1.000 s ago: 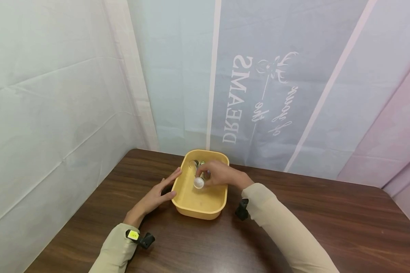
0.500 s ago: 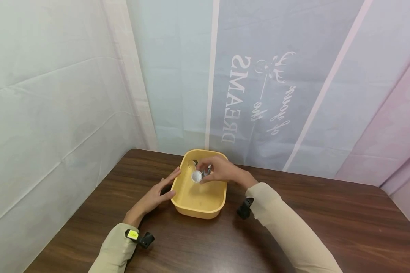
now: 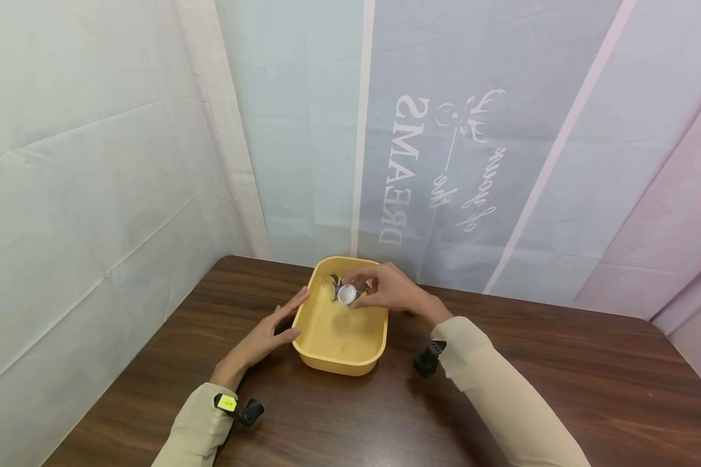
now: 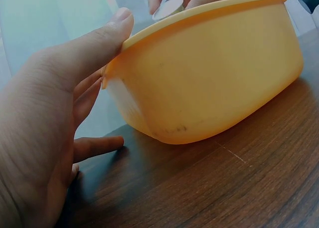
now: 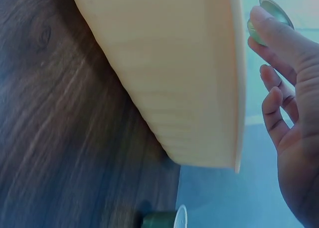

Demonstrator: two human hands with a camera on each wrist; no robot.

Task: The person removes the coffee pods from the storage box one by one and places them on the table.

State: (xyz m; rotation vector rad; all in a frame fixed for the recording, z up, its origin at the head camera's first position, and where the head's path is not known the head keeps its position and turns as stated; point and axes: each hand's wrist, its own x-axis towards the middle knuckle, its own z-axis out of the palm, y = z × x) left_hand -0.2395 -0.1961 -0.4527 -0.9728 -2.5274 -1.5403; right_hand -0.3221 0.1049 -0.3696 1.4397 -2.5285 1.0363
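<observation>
A yellow plastic bin (image 3: pixel 339 366) stands near the table's far edge. Over its far half, my right hand (image 3: pixel 388 288) pinches a small coffee capsule (image 3: pixel 347 294) between thumb and fingertips. The capsule's pale round lid faces the head camera; in the right wrist view its greenish body shows behind the rim. More capsules (image 3: pixel 330 283) lie inside at the far left end, partly hidden by the right hand. On the bin's left side, my left hand (image 3: pixel 265 334) has its fingers extended, with the thumb (image 4: pixel 117 28) against the rim.
Another dark green capsule (image 5: pixel 162 220) sits on the table outside the bin, seen in the right wrist view. Dark wood table (image 3: pixel 549 376) spreads to the right and front. Fabric curtains (image 3: pixel 304 162) rise right behind the table's far edge and on the left.
My right hand has lifted the pinched capsule away from the bin's middle, farther back and slightly right. The left hand and the bin have stayed put.
</observation>
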